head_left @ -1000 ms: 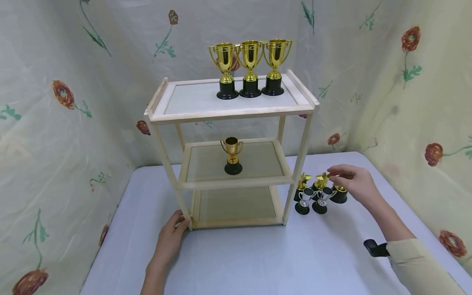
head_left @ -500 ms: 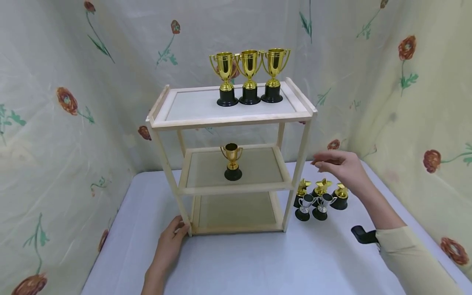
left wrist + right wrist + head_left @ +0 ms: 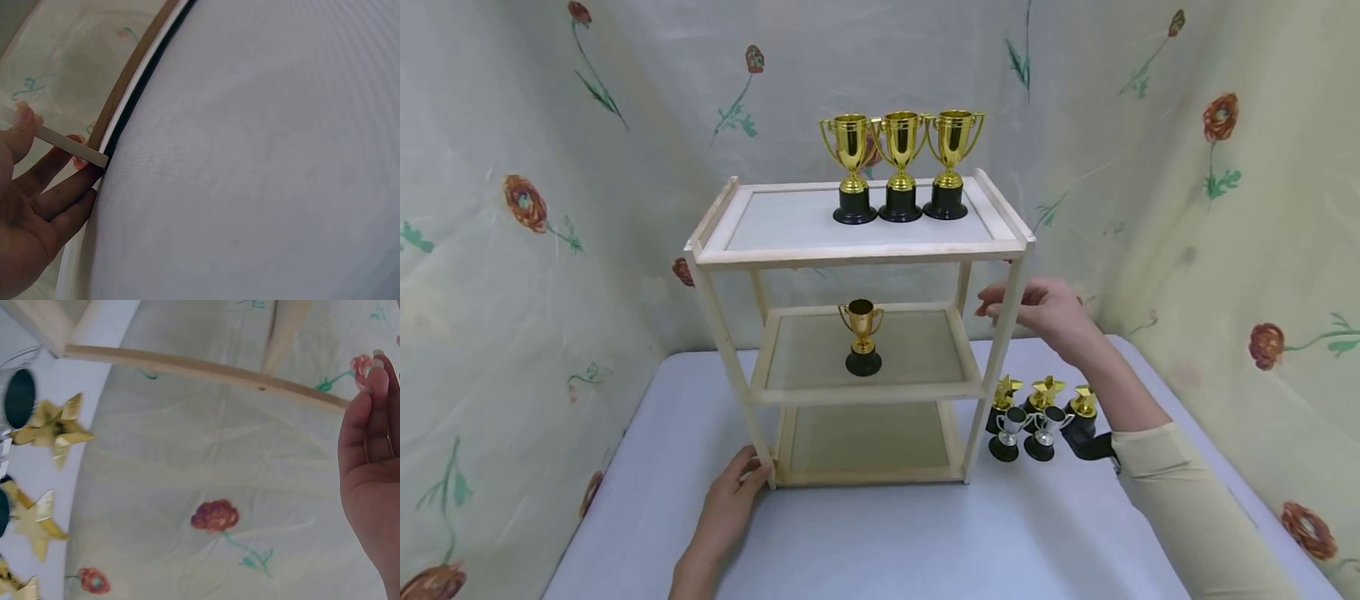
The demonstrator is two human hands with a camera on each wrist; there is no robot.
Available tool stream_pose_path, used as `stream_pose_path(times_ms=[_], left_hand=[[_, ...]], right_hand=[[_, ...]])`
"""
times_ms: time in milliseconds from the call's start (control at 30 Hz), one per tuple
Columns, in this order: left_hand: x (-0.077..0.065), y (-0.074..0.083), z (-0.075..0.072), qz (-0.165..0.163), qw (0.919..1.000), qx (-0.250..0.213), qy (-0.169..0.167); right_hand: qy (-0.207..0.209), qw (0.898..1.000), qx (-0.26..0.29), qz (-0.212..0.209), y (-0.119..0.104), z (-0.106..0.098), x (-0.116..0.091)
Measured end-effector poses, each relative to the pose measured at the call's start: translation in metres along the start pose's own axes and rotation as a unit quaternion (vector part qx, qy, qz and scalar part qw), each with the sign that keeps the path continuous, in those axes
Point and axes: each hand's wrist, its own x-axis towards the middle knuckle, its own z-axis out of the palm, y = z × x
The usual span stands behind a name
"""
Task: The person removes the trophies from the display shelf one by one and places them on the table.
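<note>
A three-tier wooden shelf rack (image 3: 865,255) stands on the table. My left hand (image 3: 724,510) grips the foot of its front left leg; in the left wrist view that pale leg (image 3: 74,147) passes between thumb and fingers. My right hand (image 3: 1051,315) is raised at the rack's right side, fingers loosely bent and holding nothing. Its fingertips reach behind the front right leg in the head view, above the middle tier. A small gold cup trophy (image 3: 862,320) stands on that tier. Three bigger gold cup trophies (image 3: 900,138) line the right part of the top tier.
Right of the rack, below my right forearm, stand three gold star trophies (image 3: 1045,392) with two small silver cup trophies (image 3: 1012,421) in front. A white cloth (image 3: 880,542) covers the table. Flower-patterned curtains (image 3: 625,167) hang close around it.
My right hand has moved up and left, from over the star trophies to the rack's right side. The left hand keeps its hold on the leg. The head view has shifted slightly.
</note>
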Motion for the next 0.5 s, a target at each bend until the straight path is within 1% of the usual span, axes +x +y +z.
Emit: stream_pose_path(times_ms=[100,233,333,433,500], left_hand=[[0.001,0.0,-0.001,0.002,1.0,0.002,-0.004],[0.002,0.001,-0.002,0.002,1.0,0.005,0.0],[0.001,0.0,-0.003,-0.003,1.0,0.008,0.0],[0.001,0.0,-0.002,-0.007,1.0,0.006,-0.001],[0.002,0.0,-0.001,-0.001,1.0,0.003,-0.001]], right_hand=[[-0.01,1.0,-0.005,0.0,-0.006,0.004,0.01],[-0.048,0.998,0.018,-0.043,-0.015,0.008,0.022],[-0.084,0.992,0.05,-0.073,-0.018,0.012,0.027],[-0.11,0.988,0.063,-0.082,-0.021,0.014,0.029],[-0.127,0.987,0.066,-0.075,-0.024,0.014,0.03]])
